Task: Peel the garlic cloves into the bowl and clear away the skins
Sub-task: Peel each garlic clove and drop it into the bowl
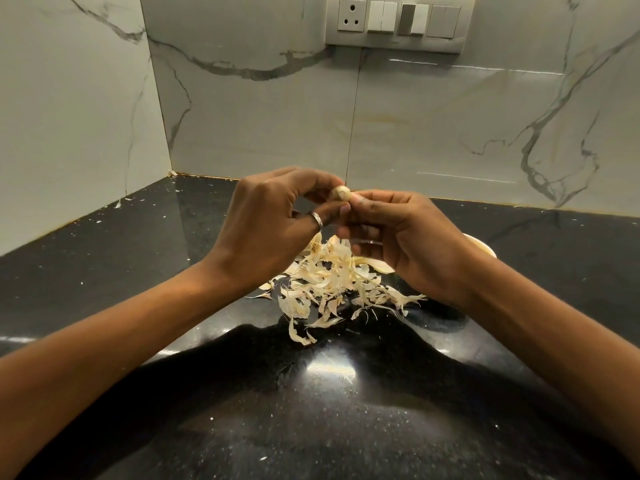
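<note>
Left hand (273,220) and right hand (408,237) pinch one clove (339,194) over the skins (329,282), middle of the counter (138,271), so peel drops there.

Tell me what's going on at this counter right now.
A person is peeling garlic. The left hand and right hand both pinch a small pale garlic clove, held up above the glossy black stone counter. A loose heap of papery cream garlic skins lies on the counter beneath the hands, not cleared yet. Only the rim of a pale round bowl shows behind the right hand; its contents are hidden.
</note>
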Demonstrator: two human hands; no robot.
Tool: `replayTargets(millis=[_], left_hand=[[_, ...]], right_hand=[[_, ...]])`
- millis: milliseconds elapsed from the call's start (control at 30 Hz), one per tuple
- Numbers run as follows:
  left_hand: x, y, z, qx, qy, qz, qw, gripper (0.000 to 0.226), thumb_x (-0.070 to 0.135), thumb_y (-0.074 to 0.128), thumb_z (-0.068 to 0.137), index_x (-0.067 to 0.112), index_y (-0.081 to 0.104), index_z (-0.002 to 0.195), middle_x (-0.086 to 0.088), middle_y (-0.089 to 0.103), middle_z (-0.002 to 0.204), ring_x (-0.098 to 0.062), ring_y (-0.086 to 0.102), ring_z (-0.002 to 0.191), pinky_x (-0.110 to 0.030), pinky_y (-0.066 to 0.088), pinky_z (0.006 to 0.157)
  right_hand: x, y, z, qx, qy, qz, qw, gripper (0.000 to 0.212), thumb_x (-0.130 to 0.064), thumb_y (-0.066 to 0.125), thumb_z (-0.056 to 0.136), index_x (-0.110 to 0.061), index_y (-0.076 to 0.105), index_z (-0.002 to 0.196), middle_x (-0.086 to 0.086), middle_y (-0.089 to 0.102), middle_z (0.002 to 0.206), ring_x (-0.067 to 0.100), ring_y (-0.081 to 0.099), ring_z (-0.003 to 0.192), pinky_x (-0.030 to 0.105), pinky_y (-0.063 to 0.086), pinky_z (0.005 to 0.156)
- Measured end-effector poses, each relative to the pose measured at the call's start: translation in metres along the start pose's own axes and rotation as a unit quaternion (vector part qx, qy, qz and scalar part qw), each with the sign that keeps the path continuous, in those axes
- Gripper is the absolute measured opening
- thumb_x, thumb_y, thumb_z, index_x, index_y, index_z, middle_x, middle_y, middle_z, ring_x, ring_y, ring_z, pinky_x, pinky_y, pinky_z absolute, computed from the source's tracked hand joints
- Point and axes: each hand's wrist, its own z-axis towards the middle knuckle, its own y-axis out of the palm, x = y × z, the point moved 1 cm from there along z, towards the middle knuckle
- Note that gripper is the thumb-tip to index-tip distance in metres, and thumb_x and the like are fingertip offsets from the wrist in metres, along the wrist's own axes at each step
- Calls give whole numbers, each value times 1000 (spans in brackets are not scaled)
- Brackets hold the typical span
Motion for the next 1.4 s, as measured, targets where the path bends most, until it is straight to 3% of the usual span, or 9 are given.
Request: replayTargets(millis=[67, 267, 400, 533, 767, 1067, 1133, 1300, 1400], left_hand=[[0, -1, 1, 1, 2, 6, 1000, 25, 23, 79, 87, 12, 74, 109, 2, 74, 99, -4, 68, 87, -11, 55, 74], [-1, -2, 2, -13, 10, 25, 1000, 20, 19, 78, 88, 12, 76, 107, 1, 74, 96, -4, 68, 80, -11, 53, 76], [-1, -1, 2, -30, 23, 23, 999, 25, 22, 75, 88, 11, 74, 111, -5, 73, 99, -7, 68, 78, -15, 56, 75], [-2, 0, 1, -44, 19, 7, 999, 29, 20, 75, 89, 8, 74, 115, -6, 73, 98, -6, 68, 78, -10, 54, 74], [-3, -1, 2, -73, -2, -15, 997, 32, 18, 79, 85, 10, 74, 116, -2, 75, 101, -10, 71, 83, -29, 60, 74], [0, -1, 2, -96, -11, -34, 995, 30, 17, 78, 86, 11, 73, 115, -2, 74, 100, -8, 71, 83, -24, 59, 75], [1, 0, 2, -95, -10, -39, 995, 30, 17, 78, 86, 10, 73, 115, -1, 74, 101, -8, 71, 83, -23, 59, 76], [-1, -2, 5, -92, -26, -54, 994, 31, 20, 79, 84, 11, 74, 114, 0, 75, 102, -4, 73, 87, -21, 60, 79], [-1, -1, 4, -100, -47, -67, 992, 36, 14, 82, 81, 5, 70, 114, 2, 75, 99, 1, 72, 87, -17, 58, 79]], right_hand=[[-3, -3, 0, 37, -70, -96, 992, 15, -11, 58, 100, -14, 73, 103, 3, 76, 94, 11, 69, 82, 23, 54, 68], [-5, -7, 0, 75, -236, -320, 915, 17, -11, 68, 96, -9, 74, 111, 5, 76, 96, 14, 72, 85, 24, 58, 72], [-6, -8, -1, 84, -262, -366, 889, 16, -14, 69, 96, -9, 75, 109, 3, 76, 91, 14, 72, 80, 33, 62, 73], [-9, -9, -1, 80, -279, -403, 868, 13, -13, 69, 95, -12, 76, 106, 1, 76, 87, 14, 72, 77, 40, 62, 71], [-9, -11, -2, 70, -308, -465, 827, 15, -9, 70, 94, -9, 76, 107, 0, 75, 87, 8, 71, 77, 31, 60, 68], [-6, -10, 0, 71, -370, -554, 743, 12, -8, 65, 96, -7, 74, 103, 3, 72, 85, 15, 65, 70, 35, 55, 61], [-5, -11, 0, 70, -362, -545, 753, 12, -8, 65, 97, -7, 74, 105, 2, 71, 84, 14, 66, 70, 33, 55, 62], [-7, -13, 1, 48, -285, -457, 841, 13, -5, 62, 99, -7, 72, 107, 0, 72, 86, 6, 70, 75, 26, 61, 71], [-9, -12, 1, 38, -262, -436, 860, 13, -4, 61, 99, -7, 72, 106, 1, 73, 87, 9, 71, 77, 29, 62, 74]])
